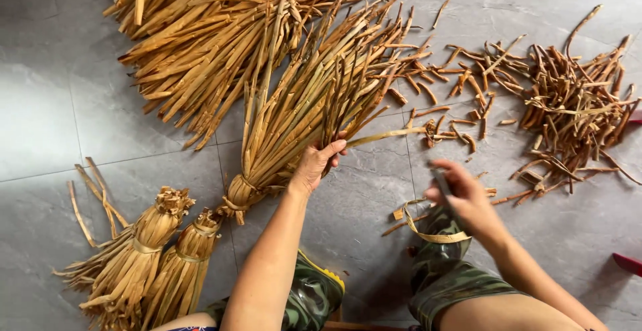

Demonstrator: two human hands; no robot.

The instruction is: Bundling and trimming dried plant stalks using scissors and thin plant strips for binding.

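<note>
My left hand (315, 164) grips a tied bundle of long dried leaf strips (301, 110) that fans out across the grey tile floor, its bound end (235, 200) pointing toward me. One strip (388, 134) sticks out sideways from under my fingers. My right hand (461, 194) is blurred and closed around a small dark tool (441, 182), hovering to the right of the bundle above my boot. A loose curled strip (431, 236) lies on that boot.
Two finished tied bundles (150, 251) lie at lower left. A large heap of untied strips (200, 43) fills the top left. Short cut scraps (568, 103) pile up at right. My camouflage rubber boots (441, 271) stand on the floor below.
</note>
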